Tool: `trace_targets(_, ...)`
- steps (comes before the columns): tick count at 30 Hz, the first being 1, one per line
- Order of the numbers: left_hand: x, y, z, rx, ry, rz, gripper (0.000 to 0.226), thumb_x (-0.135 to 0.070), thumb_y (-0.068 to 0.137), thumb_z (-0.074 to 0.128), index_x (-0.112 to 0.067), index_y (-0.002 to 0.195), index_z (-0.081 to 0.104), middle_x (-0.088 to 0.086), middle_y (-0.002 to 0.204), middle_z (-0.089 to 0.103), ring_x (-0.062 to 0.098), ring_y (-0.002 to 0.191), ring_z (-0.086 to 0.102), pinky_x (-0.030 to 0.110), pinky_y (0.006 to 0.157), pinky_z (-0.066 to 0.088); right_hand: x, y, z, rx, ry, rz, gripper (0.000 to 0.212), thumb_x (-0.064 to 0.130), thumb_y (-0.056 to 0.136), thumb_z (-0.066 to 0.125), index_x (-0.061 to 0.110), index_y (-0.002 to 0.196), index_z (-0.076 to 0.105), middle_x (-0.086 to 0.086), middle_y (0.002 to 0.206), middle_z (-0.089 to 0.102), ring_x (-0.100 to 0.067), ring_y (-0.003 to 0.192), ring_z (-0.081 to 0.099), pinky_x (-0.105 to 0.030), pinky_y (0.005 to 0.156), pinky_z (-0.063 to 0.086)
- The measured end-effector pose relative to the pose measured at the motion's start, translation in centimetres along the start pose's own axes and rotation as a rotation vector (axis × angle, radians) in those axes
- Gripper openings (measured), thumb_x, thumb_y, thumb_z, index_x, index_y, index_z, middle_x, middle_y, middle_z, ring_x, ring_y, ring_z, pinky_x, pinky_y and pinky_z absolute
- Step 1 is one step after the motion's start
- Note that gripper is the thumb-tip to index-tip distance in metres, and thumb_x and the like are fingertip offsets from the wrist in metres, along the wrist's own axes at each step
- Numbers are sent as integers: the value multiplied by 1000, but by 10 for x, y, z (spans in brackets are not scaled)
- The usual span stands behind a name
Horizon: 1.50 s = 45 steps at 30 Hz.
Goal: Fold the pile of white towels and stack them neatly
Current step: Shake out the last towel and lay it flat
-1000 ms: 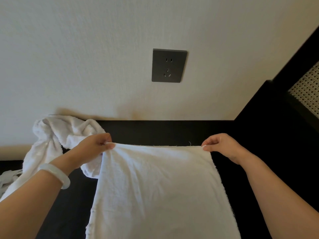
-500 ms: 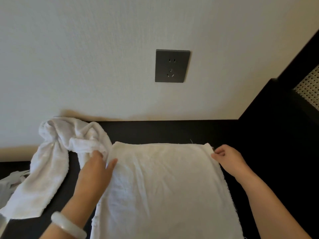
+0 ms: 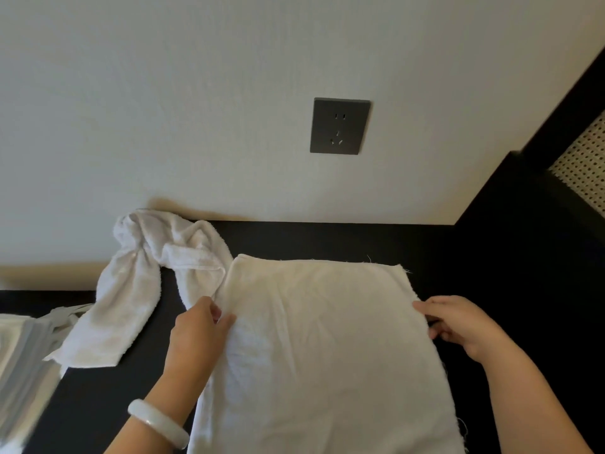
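On the black tabletop (image 3: 327, 240), under one socket (image 3: 339, 126): one crumpled towel (image 3: 131, 290); one flat towel (image 3: 327, 339), edges pinched by left hand (image 3: 199, 335) and right hand (image 3: 458, 322).

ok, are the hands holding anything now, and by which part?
Both hold the spread white towel. The left hand pinches its left edge; the right hand grips its right edge, fingers curled round it.

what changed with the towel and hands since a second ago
The left hand and right hand let go of the far corners of the flat towel, slid nearer along its sides and now grip its side edges. The crumpled towel stayed put.
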<state>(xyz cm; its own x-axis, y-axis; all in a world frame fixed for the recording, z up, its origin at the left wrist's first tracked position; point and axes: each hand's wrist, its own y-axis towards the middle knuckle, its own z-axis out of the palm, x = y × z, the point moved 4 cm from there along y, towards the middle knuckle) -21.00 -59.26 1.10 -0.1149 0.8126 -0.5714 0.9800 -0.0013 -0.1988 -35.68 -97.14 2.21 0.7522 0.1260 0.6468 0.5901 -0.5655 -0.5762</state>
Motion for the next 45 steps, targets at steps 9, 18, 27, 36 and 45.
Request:
trace_targets(9, 4, -5, -4, -4, -63, 33, 10, -29, 96, 61, -21, 95, 66, -5, 91, 61, 7, 77, 56, 23, 64, 42, -4, -10, 12, -131, -143, -201, 26, -1, 93, 61, 22, 86, 71, 1, 91, 70, -14, 89, 63, -30, 76, 45)
trace_targets(18, 12, 1, -2, -7, -74, 4, 11, -29, 93, 65, -18, 89, 63, -2, 87, 62, 11, 76, 57, 24, 58, 41, -8, -4, 17, -297, -422, -69, 10, 12, 90, 68, 13, 80, 67, -6, 81, 66, -19, 75, 62, -30, 63, 49)
trace_targets(27, 21, 17, 3, 3, -29, -12, 23, -24, 98, 57, -13, 78, 58, 9, 78, 62, 23, 67, 59, 30, 53, 41, -20, 1, -4, -285, -306, -88, 19, 16, 88, 74, 1, 78, 71, -10, 74, 67, -20, 68, 59, -31, 64, 49)
trace_targets(36, -30, -20, 19, -192, 298, 551, 27, -7, 82, 72, -3, 108, 63, 13, 101, 61, 30, 86, 60, 41, 72, 53, -5, -16, 6, -684, -325, -378, 16, 12, 99, 53, 7, 109, 64, -9, 109, 62, -24, 97, 58, -36, 80, 50)
trace_targets(45, -11, 2, 66, -36, 581, 595, 70, -57, 103, 13, -12, 153, 33, 12, 159, 29, 28, 147, 25, 46, 118, 6, -28, -3, 63, -517, -911, -359, 90, 62, 90, -18, 5, 156, 4, -10, 166, 10, -23, 154, 5, -43, 123, -6)
